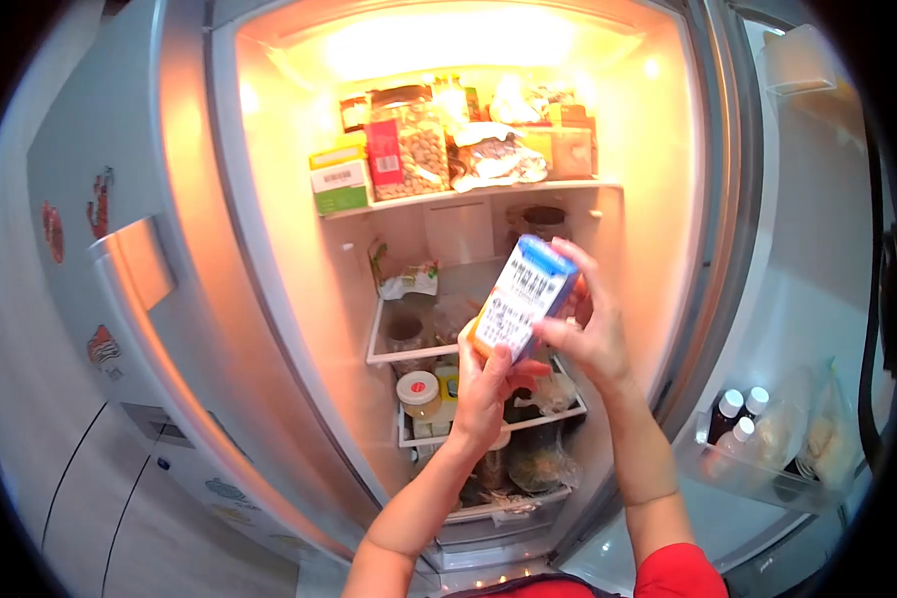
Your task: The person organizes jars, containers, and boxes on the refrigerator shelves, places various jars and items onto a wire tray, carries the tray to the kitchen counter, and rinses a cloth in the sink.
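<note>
A small box (520,299) with a blue top and dark printed text on its white face is held up, tilted, before the fridge shelves. My left hand (488,387) grips its lower end, thumb on the printed side. Around the upper right side of the box my right hand (590,324) is closed, its thumb against the lower right edge. Behind the box are the middle shelves, partly hidden by it and by my hands. What the box contains does not show.
The fridge's top shelf (488,195) bears a large jar of nuts (424,145), a green-and-white box (340,187) and a foil packet (496,157). Lower down stands a white-lidded jar (419,394). Both doors are open; white-capped bottles (731,404) stand in the right door's bin.
</note>
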`<state>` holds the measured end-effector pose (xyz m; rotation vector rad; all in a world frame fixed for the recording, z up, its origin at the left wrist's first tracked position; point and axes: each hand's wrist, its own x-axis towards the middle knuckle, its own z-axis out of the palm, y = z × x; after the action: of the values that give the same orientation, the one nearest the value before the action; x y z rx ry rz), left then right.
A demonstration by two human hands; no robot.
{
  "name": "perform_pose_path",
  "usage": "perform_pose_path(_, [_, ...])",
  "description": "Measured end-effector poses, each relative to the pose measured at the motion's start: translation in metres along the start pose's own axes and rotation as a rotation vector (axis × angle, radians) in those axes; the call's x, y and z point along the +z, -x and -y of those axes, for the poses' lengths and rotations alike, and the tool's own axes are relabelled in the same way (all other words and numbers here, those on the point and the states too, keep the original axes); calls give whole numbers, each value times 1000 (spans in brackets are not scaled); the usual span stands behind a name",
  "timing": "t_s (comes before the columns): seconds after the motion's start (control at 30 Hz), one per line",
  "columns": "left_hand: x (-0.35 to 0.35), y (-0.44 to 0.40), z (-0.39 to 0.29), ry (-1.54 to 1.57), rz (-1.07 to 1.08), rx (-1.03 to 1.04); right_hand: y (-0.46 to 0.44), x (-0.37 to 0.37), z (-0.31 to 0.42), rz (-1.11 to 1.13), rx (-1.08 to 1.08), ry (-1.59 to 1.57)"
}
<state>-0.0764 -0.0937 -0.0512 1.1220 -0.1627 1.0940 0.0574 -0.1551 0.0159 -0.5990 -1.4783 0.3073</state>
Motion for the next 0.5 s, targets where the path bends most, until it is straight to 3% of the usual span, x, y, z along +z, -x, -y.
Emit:
perform_pose_path(0.13, [7, -17, -48, -288, 35, 181, -49, 10, 28, 12, 58, -142])
perform_pose_path(0.2, [8, -24, -64, -466, -172, 408, -71, 20, 19, -63, -121, -128])
perform_pose_path(0.27, [-8, -35, -83, -566, -243, 491, -100, 34, 16, -57, -216, -179])
perform_pose_path(0.33, [-35, -45, -95, -705, -321, 435, -134, 55, 18, -54, -314, -143])
perform_pose_path(0.4, [-46, -54, -103, -758, -379, 479, -174, 79, 7, -118, -515, 83])
perform_pose_path(0.43, [-50, -57, -106, -802, -426, 505, -197, 95, -1, -157, -723, 119])
perform_pose_path(0.47, [-53, -59, -109, -807, -437, 514, -213, 103, -8, -148, -725, 107])
perform_pose_path(0.5, [-57, -59, -112, -852, -439, 501, -227, 111, -15, -147, -822, 322])
